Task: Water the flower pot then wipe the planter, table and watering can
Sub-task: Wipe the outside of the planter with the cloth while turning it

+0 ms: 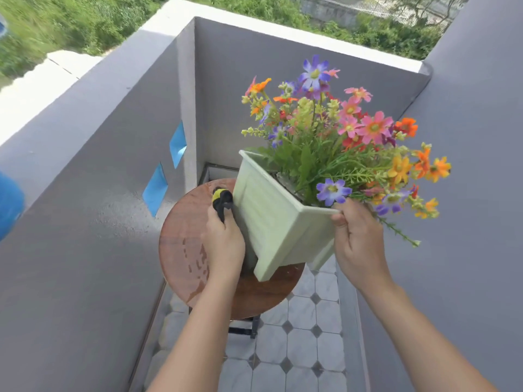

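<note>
A pale green square planter [271, 219] full of mixed colourful flowers [351, 131] is tilted to the right above a round brown table [181, 239]. My right hand [356, 236] grips the planter's near rim. My left hand [225, 241] holds a black and yellow cloth [221, 200] pressed against the planter's left side. One planter foot rests near the table's front. Wet patches shine on the tabletop by my left wrist. No watering can shows in this view.
Grey balcony walls close in on the left, back and right, with two blue diamond openings [155, 190] in the left wall. The floor below is pale tile [300, 352]. A blue object [8, 205] sits at the far left edge.
</note>
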`<state>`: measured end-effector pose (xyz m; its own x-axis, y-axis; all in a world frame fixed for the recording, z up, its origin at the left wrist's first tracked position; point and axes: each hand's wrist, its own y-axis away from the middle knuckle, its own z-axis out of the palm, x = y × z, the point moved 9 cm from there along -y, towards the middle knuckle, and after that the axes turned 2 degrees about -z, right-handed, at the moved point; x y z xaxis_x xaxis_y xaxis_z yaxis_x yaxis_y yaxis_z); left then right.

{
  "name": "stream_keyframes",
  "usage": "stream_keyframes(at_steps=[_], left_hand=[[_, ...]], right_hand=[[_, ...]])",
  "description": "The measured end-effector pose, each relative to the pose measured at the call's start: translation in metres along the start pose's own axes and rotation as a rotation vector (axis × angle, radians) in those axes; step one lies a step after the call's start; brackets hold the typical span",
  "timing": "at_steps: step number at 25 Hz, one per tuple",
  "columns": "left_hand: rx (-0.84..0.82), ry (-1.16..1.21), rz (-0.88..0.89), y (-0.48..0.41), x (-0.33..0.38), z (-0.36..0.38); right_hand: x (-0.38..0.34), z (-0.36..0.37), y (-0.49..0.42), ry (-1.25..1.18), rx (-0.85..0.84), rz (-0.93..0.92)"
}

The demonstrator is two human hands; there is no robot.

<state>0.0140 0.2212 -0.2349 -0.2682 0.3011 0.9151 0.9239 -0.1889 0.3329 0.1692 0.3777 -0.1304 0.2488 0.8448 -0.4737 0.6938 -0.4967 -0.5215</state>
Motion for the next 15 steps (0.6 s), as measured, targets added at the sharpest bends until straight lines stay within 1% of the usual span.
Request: stream_keyframes(at_steps=[1,2,4,5,6,7,8,10,11,13,15], left_hand=[[0.022,0.01,0.027,0.008,0.005,-0.004],[0.043,0.015,0.098,0.016,0.017,-0.006],[0.047,0.035,0.297,0.024,0.05,-0.007],[0.027,0.09,0.35,0.021,0.063,-0.006],[-0.001,0.144,0.349,0.013,0.071,-0.005],[-0.031,0.167,0.293,0.0,0.071,-0.003],[-0.063,0.147,0.193,-0.014,0.068,0.0],[-0.152,0.019,-0.052,-0.035,0.053,0.006],[-0.215,-0.005,-0.146,-0.04,0.044,0.009],[-0.322,0.06,-0.264,-0.046,0.027,0.014],[-0.324,0.132,-0.326,-0.046,0.012,0.012]], right_hand=[[-0.003,0.0,-0.002,-0.001,-0.006,-0.027],[-0.006,0.0,-0.003,-0.001,-0.019,-0.059],[-0.01,0.003,-0.005,0.008,-0.062,-0.086],[-0.011,0.005,-0.005,0.002,-0.08,-0.085],[-0.009,0.007,-0.002,-0.014,-0.091,-0.08],[-0.007,0.008,0.003,-0.039,-0.099,-0.069],[-0.003,0.01,0.008,-0.064,-0.105,-0.049],[0.004,0.013,0.012,-0.093,-0.109,-0.006],[0.007,0.015,0.012,-0.095,-0.102,0.011],[0.004,0.008,0.006,-0.072,-0.031,0.004],[-0.003,0.001,-0.001,-0.036,0.015,-0.03]])
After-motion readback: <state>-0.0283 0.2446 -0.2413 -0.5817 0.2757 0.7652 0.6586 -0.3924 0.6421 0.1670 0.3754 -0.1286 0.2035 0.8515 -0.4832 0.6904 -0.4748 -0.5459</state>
